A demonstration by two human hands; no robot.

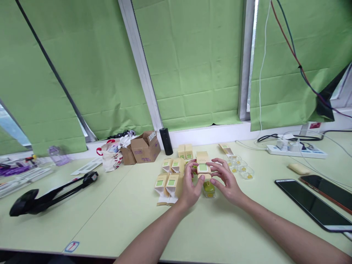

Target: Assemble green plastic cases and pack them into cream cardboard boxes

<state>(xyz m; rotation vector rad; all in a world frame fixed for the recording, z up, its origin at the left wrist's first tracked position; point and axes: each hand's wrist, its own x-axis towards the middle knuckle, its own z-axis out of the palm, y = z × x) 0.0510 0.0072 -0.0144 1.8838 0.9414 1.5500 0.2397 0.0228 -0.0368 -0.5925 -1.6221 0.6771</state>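
Note:
Between both hands is a small kraft-paper box (203,167) with a pale green window on its front. My left hand (193,183) grips its left side, thumb at the lower edge. Curled fingers of my right hand (226,180) hold the box's right side. Just below it, on the table, stands a small glass jar with a green lid (209,189). Several similar kraft boxes (172,182) with green windows and open white flaps lie left of my hands. Two more boxes (185,151) stand behind them. To the right sit several clear small jars (242,168).
A flattened kraft box (226,149) lies behind the clear jars. Two phones (313,203) and a power strip (298,150) with cables occupy the right. Toward the left are a cardboard box (145,147), a black cylinder (166,141), a cloth bag (111,157) and a black strap-like device (55,194).

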